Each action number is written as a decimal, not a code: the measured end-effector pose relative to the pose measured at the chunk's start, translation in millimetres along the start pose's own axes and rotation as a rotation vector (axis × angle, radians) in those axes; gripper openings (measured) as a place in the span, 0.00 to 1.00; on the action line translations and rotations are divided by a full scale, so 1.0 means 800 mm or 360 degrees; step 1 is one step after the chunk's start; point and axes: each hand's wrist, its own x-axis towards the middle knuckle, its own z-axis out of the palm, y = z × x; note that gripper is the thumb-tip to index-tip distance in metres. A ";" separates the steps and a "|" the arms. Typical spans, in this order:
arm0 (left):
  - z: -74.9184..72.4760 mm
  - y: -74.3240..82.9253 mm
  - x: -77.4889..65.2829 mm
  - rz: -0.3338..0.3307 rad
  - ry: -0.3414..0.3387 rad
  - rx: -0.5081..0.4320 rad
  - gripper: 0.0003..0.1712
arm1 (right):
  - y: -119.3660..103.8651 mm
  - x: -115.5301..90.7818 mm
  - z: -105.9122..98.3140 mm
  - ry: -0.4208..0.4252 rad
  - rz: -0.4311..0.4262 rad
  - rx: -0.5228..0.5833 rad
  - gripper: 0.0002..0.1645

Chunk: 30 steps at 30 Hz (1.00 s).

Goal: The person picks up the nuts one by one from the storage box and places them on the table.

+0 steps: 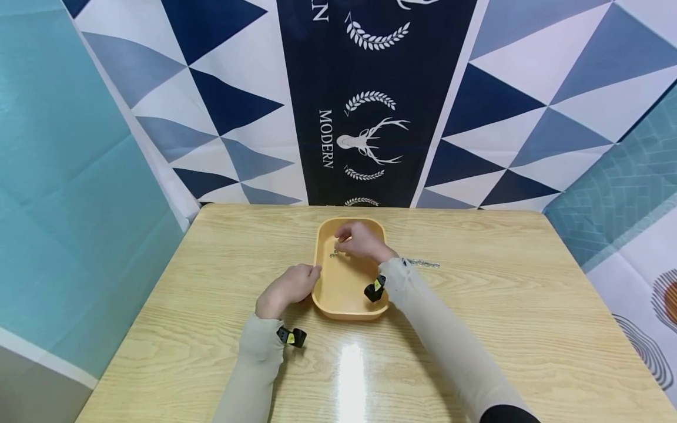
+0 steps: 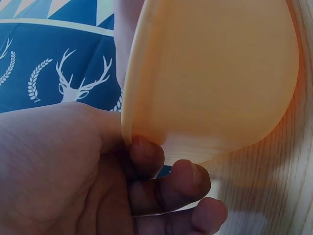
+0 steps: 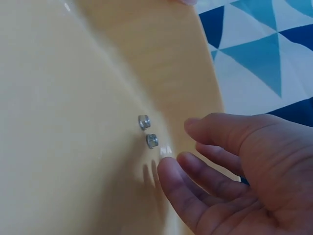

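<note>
The left hand [image 1: 288,288] curls its grip on the rim of the tray [image 1: 324,294] on the counter [image 1: 502,329]. The right hand [image 1: 362,241] hovers inside, fingers loosely spread, holding nothing, it seems, just beside two nuts [image 3: 148,132]. A clumsy pinch could skid them away.

A staged tabletop booth: wooden table [image 1: 476,329] enclosed by hung patterned cloth backdrops [image 1: 370,88].

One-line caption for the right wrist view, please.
Right hand, fingers relaxed, reaches toward two small metal nuts lying inside the yellow tray.
</note>
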 end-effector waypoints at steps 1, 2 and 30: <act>0.000 0.000 0.000 0.0001 -0.0001 -0.0006 0.29 | 0.000 0.001 0.000 -0.0016 -0.0009 -0.0012 0.17; 0.001 0.000 0.000 0.0001 -0.0002 -0.0011 0.29 | 0.001 0.002 0.001 -0.0028 -0.0007 -0.0018 0.16; 0.002 0.000 0.001 0.0015 0.0004 -0.0008 0.28 | 0.000 0.012 0.010 -0.0096 0.0009 -0.0356 0.02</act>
